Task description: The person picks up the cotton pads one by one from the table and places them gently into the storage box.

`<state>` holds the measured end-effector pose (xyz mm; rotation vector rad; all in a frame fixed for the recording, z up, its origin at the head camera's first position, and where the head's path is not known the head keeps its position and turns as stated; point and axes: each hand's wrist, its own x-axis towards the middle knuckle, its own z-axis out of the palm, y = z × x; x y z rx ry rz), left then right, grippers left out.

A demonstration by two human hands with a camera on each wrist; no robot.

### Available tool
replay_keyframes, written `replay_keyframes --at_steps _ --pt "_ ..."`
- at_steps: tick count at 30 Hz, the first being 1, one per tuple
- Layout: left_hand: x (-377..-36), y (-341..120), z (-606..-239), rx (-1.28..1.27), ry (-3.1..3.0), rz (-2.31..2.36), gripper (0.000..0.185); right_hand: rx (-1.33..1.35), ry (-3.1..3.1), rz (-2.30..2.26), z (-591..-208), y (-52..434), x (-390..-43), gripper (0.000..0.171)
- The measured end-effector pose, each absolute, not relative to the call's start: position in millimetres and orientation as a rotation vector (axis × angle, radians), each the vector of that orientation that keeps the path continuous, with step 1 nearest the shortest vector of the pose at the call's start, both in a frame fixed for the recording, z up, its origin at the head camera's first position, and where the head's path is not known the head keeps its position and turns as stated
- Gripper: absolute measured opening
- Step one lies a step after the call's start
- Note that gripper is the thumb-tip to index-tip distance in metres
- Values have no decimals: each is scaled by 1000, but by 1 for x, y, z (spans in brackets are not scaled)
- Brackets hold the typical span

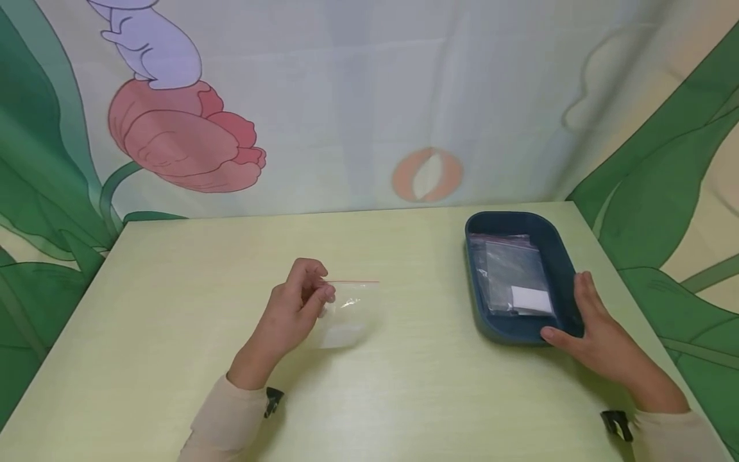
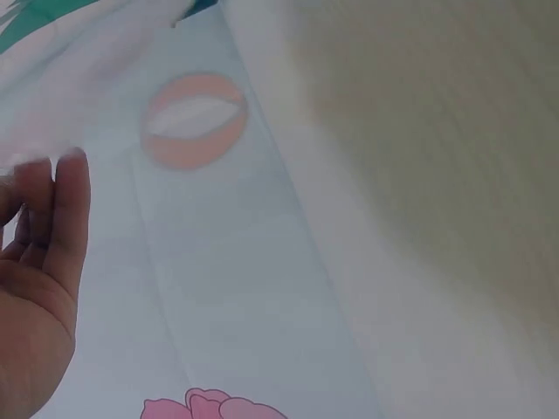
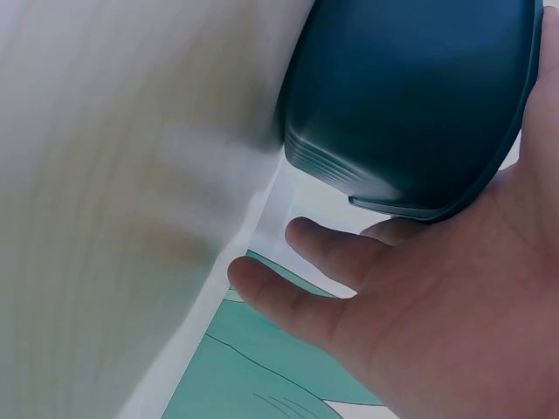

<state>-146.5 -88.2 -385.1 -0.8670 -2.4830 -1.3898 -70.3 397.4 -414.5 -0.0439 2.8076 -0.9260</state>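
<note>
A clear zip bag with a red seal line hangs from my left hand, pinched between thumb and fingers at its upper left. Something white shows through its lower part. In the left wrist view, the bag is a pale blur above the fingertips. My right hand rests against the near right corner of a dark blue tray. Its thumb lies at the near rim, and its fingers extend along the right side. The right wrist view shows two fairly straight fingers standing off the tray wall.
Several flat clear zip bags lie inside the tray, with a white piece at their lower right. The pale table ends at a printed curtain behind and to the sides.
</note>
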Motion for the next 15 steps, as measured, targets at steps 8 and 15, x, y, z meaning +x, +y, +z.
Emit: replay_keyframes --at_steps 8,15 --pt "-151 -94 -384 -989 -2333 -1224 30 -60 2816 -952 -415 398 -68 110" --pt "-150 -98 -381 -970 -2295 -1192 24 -72 2825 -950 -415 397 -68 110"
